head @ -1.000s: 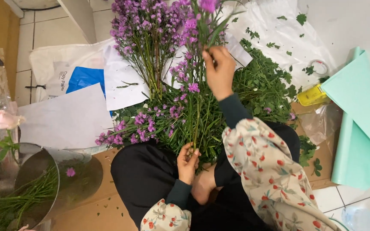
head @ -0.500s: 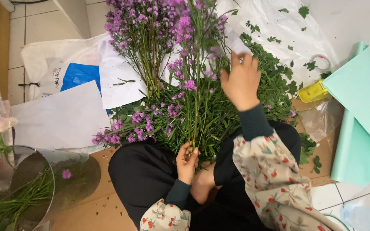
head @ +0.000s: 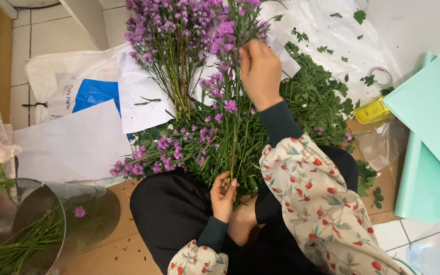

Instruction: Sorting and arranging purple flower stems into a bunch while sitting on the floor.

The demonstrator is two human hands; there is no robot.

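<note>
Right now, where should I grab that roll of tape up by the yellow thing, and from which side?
Take the roll of tape by its ring, one finger through the open centre, a thumb on the outer edge. It seems to lie flat on the white plastic sheet, so come from straight above; the yellow thing sits just below it.

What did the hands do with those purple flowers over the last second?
The right hand swung out to the right, away from the upright purple stems, then came back and now pinches them near the blooms. The left hand kept its grip on the lower stem ends throughout. The loose flower pile, white paper sheets and mint green paper lie as before.
</note>
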